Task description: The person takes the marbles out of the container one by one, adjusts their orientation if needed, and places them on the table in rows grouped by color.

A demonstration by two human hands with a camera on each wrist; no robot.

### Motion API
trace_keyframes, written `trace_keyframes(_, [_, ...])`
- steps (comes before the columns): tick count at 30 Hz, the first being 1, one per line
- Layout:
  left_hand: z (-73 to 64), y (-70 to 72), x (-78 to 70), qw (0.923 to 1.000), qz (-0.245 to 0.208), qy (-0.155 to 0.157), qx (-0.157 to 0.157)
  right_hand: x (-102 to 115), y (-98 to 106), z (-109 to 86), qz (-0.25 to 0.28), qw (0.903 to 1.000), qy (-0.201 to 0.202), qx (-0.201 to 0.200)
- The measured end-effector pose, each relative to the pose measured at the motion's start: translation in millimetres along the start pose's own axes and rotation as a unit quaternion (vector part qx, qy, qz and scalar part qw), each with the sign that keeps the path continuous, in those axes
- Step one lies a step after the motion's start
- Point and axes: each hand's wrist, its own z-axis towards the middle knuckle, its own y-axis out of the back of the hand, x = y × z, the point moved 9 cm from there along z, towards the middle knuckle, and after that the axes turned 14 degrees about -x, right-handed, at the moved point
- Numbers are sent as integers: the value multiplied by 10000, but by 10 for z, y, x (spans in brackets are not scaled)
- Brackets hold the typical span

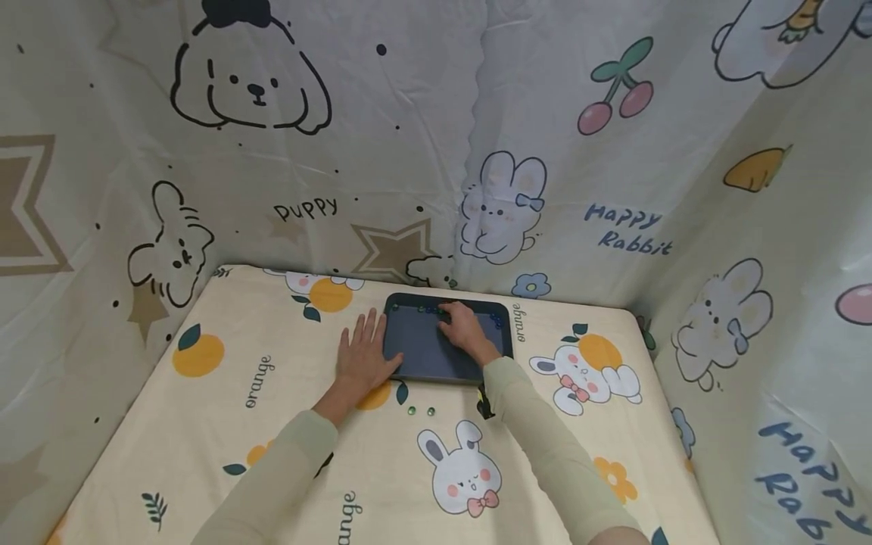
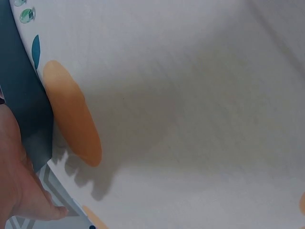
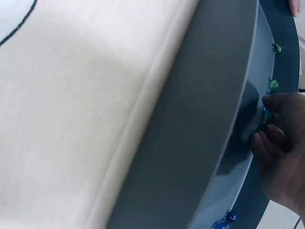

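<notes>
Tray on table, near far edge, curtain behind, left hand at tray's left side, right hand inside by far wall, marbles along that wall and at far right, two marbles in front

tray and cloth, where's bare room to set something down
Bare: the tray, near middle, between the left hand and right hand; cloth left of the left hand and right of the tray. Crowded: the tray's far edge, with marbles.

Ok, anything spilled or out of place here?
Two green glass marbles lie on the printed cloth outside the dark tray, on its near side, while the other visible marbles are inside it. Whether spilled or set there, I can't tell.
</notes>
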Motion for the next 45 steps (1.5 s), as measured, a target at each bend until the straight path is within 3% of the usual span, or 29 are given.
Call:
trace_keyframes(4, [5, -10, 3, 10000, 19, 21, 10, 7, -21, 17, -140, 9999, 72, 19])
trace_keyframes(15, [3, -18, 15, 10000, 78, 36, -22, -42, 52, 15, -99, 9985, 148, -515])
trace_keyframes(26, [5, -16, 3, 10000, 50, 59, 42, -127, 116, -42, 162, 9972, -22, -728])
trace_keyframes(38, [-7, -24, 5, 9998, 135, 96, 57, -67, 273, -310, 1143, 9888, -56, -957])
trace_keyframes(45, [-1, -20, 0, 9999, 112, 58, 43, 123, 457, -541, 1689, 9798, 291, -1029])
